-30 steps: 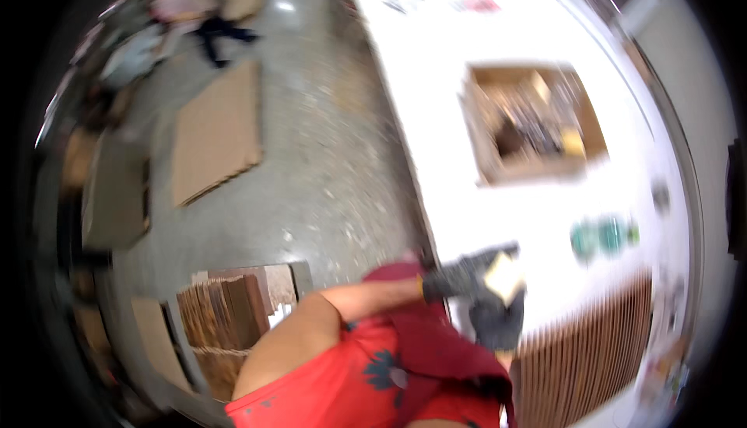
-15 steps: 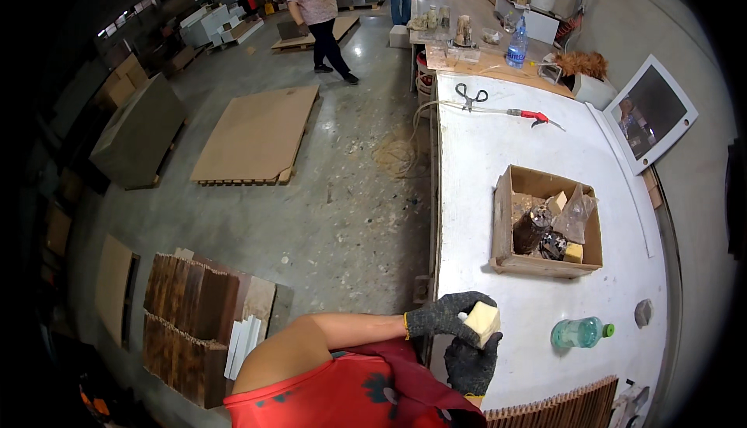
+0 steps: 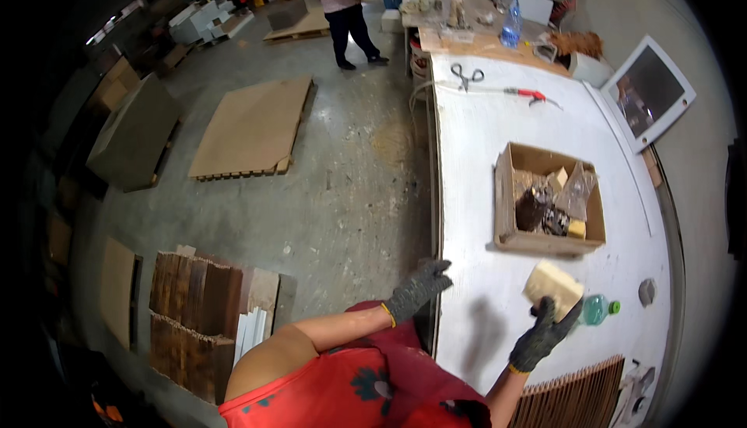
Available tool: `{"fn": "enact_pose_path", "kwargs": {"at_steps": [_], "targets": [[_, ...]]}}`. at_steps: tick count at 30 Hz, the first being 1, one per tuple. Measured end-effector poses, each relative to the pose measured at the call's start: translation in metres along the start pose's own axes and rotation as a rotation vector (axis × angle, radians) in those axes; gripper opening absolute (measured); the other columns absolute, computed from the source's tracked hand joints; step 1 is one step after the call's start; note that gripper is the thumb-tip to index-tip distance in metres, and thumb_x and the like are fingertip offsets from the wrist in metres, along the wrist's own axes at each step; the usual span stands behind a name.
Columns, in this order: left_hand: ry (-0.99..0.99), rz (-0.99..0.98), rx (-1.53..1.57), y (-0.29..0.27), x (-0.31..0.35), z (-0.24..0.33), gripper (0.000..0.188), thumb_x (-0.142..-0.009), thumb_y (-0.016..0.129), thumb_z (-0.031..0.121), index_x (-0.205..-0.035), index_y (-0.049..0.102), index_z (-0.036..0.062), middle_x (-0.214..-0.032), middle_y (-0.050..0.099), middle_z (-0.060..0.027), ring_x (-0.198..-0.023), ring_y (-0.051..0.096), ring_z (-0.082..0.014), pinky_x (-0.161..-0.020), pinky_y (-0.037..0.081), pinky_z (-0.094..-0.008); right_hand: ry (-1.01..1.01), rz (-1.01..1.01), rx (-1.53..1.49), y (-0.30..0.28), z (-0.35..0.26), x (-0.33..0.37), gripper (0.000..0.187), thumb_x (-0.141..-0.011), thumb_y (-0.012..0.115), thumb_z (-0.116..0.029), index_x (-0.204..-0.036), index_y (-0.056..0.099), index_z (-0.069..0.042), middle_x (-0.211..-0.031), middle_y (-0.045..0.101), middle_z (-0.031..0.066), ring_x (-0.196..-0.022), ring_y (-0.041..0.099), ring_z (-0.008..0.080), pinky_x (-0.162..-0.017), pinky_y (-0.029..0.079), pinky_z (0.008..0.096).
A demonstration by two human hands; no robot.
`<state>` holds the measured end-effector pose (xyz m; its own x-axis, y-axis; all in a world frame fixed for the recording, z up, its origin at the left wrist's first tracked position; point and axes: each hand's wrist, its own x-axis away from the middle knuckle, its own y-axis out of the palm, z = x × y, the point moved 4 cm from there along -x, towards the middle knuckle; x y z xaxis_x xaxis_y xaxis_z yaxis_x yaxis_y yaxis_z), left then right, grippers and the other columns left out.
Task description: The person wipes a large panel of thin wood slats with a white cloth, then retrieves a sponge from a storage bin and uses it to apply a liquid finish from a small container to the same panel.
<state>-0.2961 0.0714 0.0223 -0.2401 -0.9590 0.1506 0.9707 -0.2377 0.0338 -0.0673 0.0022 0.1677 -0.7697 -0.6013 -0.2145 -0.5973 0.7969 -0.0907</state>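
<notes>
My right hand (image 3: pixel 545 336), in a dark grey knit glove with a yellow cuff edge, grips a cream-coloured block (image 3: pixel 554 288) above the white table (image 3: pixel 475 249). The block partly covers a green-tinted plastic bottle (image 3: pixel 596 310) with a green cap, lying on its side. Over the table's left edge, my left hand (image 3: pixel 419 292) wears a matching glove; its fingers reach forward, apart, with nothing in them. Beyond my hands a cardboard box (image 3: pixel 537 241) contains dark rough pieces, small yellowish blocks and clear plastic.
Near me stands a row of thin brown strips (image 3: pixel 576 393). Farther up are a red air gun (image 3: pixel 533 96), black scissors (image 3: pixel 467 78) and a white-framed panel (image 3: pixel 652 93) against the wall. Brown stacked panels (image 3: pixel 191 296) and a pallet (image 3: pixel 253 128) occupy the floor left. A person (image 3: pixel 342 8) stands beyond.
My hands have parted: the right one carried the block rightward toward the bottle, while the left let go and drew back to the table edge. The far person has shifted right.
</notes>
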Motion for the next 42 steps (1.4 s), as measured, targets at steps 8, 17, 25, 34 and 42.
{"fn": "enact_pose_path", "kwargs": {"at_steps": [8,17,25,34,42], "targets": [[0.331,-0.108,-0.317,-0.010,0.023,0.027,0.030,-0.090,0.052,0.003,-0.118,0.064,0.0022,-0.129,0.055,-0.0176,-0.116,0.056,-0.0268,-0.094,0.050,-0.0331,-0.302,-0.004,0.388,-0.011,-0.002,-0.019,0.062,-0.081,0.077,-0.011,-0.133,0.047,0.001,-0.124,0.057,0.0159,-0.109,0.056,0.0247,-0.092,0.051,0.0352],[-0.158,-0.100,0.411,0.006,0.004,-0.013,0.039,-0.094,0.056,0.011,-0.130,0.050,-0.0043,-0.117,0.061,-0.0140,-0.105,0.062,-0.0242,-0.097,0.049,-0.0358,-0.298,0.010,0.535,-0.015,-0.001,-0.017,0.060,-0.076,0.081,-0.017,-0.128,0.054,-0.005,-0.117,0.063,0.0142,-0.105,0.063,0.0241,-0.089,0.053,0.0366],[-0.271,-0.184,0.510,0.027,0.007,0.021,0.048,-0.094,0.056,0.011,-0.137,0.043,-0.0048,-0.131,0.054,-0.0175,-0.116,0.057,-0.0263,-0.098,0.047,-0.0372,0.277,-0.255,-0.318,0.008,0.020,-0.002,0.055,-0.084,0.074,-0.020,-0.130,0.049,-0.003,-0.110,0.061,0.0102,-0.095,0.061,0.0185,-0.076,0.054,0.0300],[-0.184,-0.339,0.597,0.045,-0.010,0.084,0.069,-0.087,0.066,0.015,-0.146,0.033,0.0023,-0.137,0.049,-0.0117,-0.123,0.050,-0.0210,-0.103,0.043,-0.0331,0.021,-0.690,-0.132,0.039,0.034,0.046,0.067,-0.080,0.076,-0.017,-0.139,0.045,-0.010,-0.144,0.044,0.0118,-0.118,0.053,0.0251,-0.100,0.047,0.0334],[0.211,-0.429,0.230,0.031,-0.008,0.093,0.086,-0.078,0.076,0.010,-0.149,0.028,0.0022,-0.149,0.038,-0.0126,-0.136,0.038,-0.0237,-0.110,0.034,-0.0363,-0.251,-0.754,0.357,0.042,0.008,0.032,0.060,-0.075,0.082,-0.028,-0.123,0.056,-0.002,-0.120,0.059,0.0174,-0.112,0.056,0.0312,-0.096,0.047,0.0394]]}}
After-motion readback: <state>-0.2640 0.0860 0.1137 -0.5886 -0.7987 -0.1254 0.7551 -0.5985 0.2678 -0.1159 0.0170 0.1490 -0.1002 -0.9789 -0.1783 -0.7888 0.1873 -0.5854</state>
